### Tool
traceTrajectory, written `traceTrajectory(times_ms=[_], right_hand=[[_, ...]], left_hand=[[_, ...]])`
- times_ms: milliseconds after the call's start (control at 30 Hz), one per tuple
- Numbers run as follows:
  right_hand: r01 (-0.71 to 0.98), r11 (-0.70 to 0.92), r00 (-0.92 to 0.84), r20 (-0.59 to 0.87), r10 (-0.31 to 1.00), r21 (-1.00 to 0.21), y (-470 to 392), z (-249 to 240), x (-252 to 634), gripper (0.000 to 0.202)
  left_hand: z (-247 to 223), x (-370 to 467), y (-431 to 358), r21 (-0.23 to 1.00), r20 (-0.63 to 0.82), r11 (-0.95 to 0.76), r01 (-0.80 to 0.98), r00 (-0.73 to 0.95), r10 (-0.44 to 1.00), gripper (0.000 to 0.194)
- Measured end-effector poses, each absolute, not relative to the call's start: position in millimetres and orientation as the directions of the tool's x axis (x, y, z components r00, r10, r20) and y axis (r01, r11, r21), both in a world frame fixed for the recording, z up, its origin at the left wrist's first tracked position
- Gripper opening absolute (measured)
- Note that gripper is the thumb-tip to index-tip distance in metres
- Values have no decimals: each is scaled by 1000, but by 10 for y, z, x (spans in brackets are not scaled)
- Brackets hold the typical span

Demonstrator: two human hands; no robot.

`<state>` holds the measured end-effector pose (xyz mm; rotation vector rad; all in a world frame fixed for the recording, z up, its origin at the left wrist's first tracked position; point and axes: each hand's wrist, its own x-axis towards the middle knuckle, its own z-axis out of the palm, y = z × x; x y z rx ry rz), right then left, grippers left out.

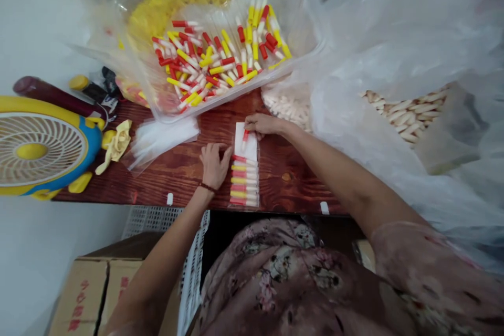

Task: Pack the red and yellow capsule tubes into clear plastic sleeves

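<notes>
My right hand [263, 125] pinches a small red-and-white capped stick [245, 137] above the upper end of a clear plastic sleeve with a white card [239, 131] in it. Lower down in the sleeve, several such sticks [244, 180] lie side by side in a column, their coloured ends alternating red and yellow towards the left. My left hand [216, 164] rests at the sleeve's left edge, thumb apart from the bent fingers, its thumb tip near the topmost stick of the column. Nothing shows in its grasp.
A clear plastic bin [220, 98] of loose red, yellow and white sticks stands at the back. Flat clear sleeves [167, 136] lie left on the wooden table [291, 168], near a yellow-and-blue fan [84, 136]. Plastic bags [354, 131] fill the right. A cardboard box [84, 283] sits below left.
</notes>
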<state>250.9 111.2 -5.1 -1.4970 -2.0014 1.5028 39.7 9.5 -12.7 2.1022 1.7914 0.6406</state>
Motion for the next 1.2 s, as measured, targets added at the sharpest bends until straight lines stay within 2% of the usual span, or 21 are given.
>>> traceTrajectory(times_ms=[100,200,367,567,767,1033,1200], right_hand=[[583,-46,-463,-378,802,-811,1138,-51,2486,15],[644,0,-412,-347,843,-765,1115,-42,2461,15],[763,133,-427,-338,839,-632,1082,-13,2450,23],[693,179,-557,-361,749,-699,1115,-38,2453,18],[705,77,-463,-376,803,-705,1110,-75,2459,20],[703,157,-491,-314,813,-694,1069,-77,2498,19],[717,188,-522,-338,783,-671,1067,-33,2457,19]], left_hand=[[-90,450,312,472,-10,-97,876,115,993,23],[-101,519,439,463,-67,-99,881,146,987,18],[-176,568,447,479,-31,-97,872,127,991,14],[-212,575,418,461,22,-102,881,103,994,16],[-190,485,480,486,-9,-164,858,192,981,16],[-282,495,462,379,64,-188,906,177,982,18],[-269,545,448,360,64,-172,917,160,985,20]])
